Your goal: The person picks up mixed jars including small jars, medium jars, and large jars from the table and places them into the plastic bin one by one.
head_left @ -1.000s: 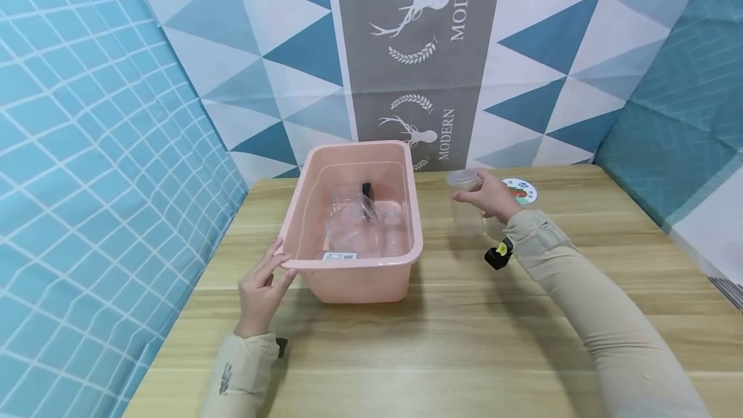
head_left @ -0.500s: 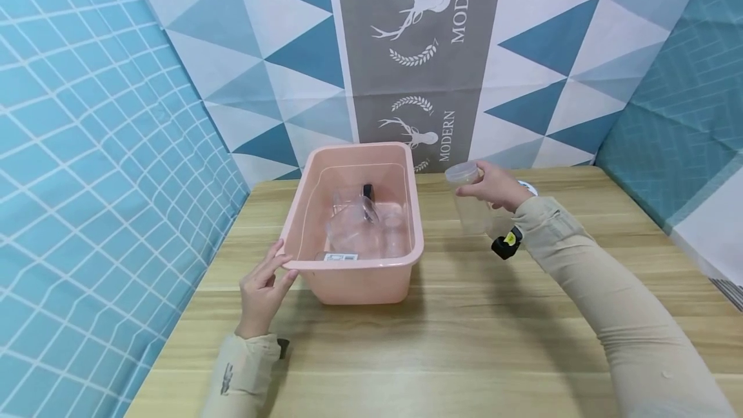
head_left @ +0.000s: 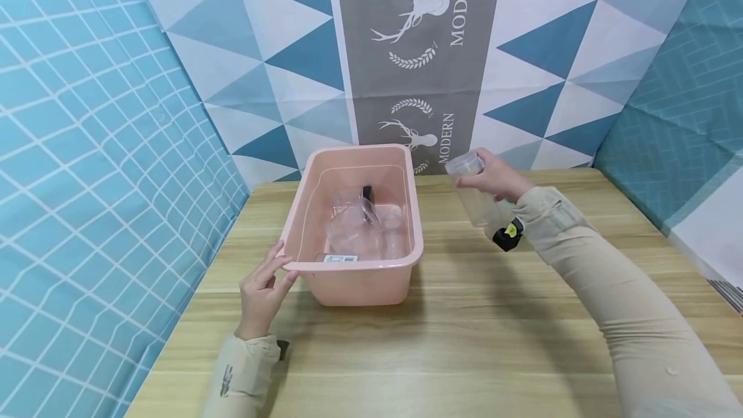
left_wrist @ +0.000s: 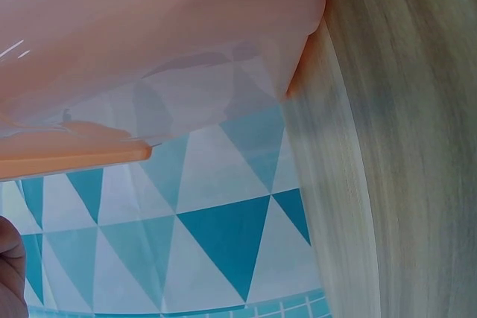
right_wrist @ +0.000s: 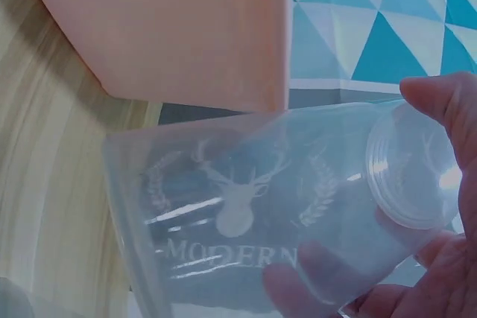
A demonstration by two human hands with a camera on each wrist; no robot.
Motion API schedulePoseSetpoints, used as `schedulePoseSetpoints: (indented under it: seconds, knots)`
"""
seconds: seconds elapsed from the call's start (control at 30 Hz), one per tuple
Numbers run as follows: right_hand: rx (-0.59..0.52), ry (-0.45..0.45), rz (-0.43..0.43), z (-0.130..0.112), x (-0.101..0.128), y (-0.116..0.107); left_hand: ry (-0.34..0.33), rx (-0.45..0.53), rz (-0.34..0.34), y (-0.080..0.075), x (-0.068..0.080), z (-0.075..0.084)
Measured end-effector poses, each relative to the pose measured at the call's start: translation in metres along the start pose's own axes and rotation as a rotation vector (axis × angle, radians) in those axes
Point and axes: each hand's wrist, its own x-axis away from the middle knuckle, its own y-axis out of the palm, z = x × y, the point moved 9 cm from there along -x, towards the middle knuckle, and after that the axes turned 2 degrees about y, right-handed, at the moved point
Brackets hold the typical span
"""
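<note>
A pink plastic basin (head_left: 360,286) stands on the wooden table (head_left: 464,340), with several clear containers (head_left: 356,231) lying inside it. My left hand (head_left: 264,286) rests against the basin's near-left corner, fingers fairly straight along the rim. My right hand (head_left: 486,179) grips a clear lidded jar (head_left: 477,208) in the air to the right of the basin, tilted with its top leaning toward the basin. In the right wrist view the jar (right_wrist: 246,214) fills the frame, my fingers (right_wrist: 447,117) curl round its lidded end, and the basin (right_wrist: 171,27) stands just behind it.
A patterned cloth backdrop (head_left: 406,50) closes off the table's far edge, and blue grid cloth (head_left: 87,147) hangs on the left. The left wrist view shows the basin's side (left_wrist: 149,35) and lip (left_wrist: 74,156) close above the table (left_wrist: 402,147).
My right hand has lifted the jar off the table and carried it up and slightly back, tilting it. The round lid seen on the table earlier is now hidden. The left hand has stayed put.
</note>
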Motion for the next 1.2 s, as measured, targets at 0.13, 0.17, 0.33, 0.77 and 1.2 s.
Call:
schedulePoseSetpoints:
  seconds: [0.13, 0.17, 0.33, 0.77, 1.2]
  knots:
    - [0.015, -0.014, 0.001, -0.007, 0.002, -0.004, 0.001, -0.003, 0.001, 0.000, 0.001, 0.000]
    - [0.021, -0.020, 0.005, -0.008, 0.003, -0.005, -0.001, -0.002, 0.001, 0.000, 0.001, 0.000]
    - [0.080, -0.046, 0.016, -0.018, 0.003, -0.009, -0.012, -0.004, -0.002, 0.000, 0.000, 0.000]
    - [0.165, -0.037, 0.019, -0.036, 0.001, -0.011, -0.013, 0.005, -0.002, 0.000, 0.000, 0.001]
    - [0.137, -0.025, 0.014, -0.040, -0.004, -0.013, -0.014, 0.001, -0.002, 0.001, 0.000, -0.002]
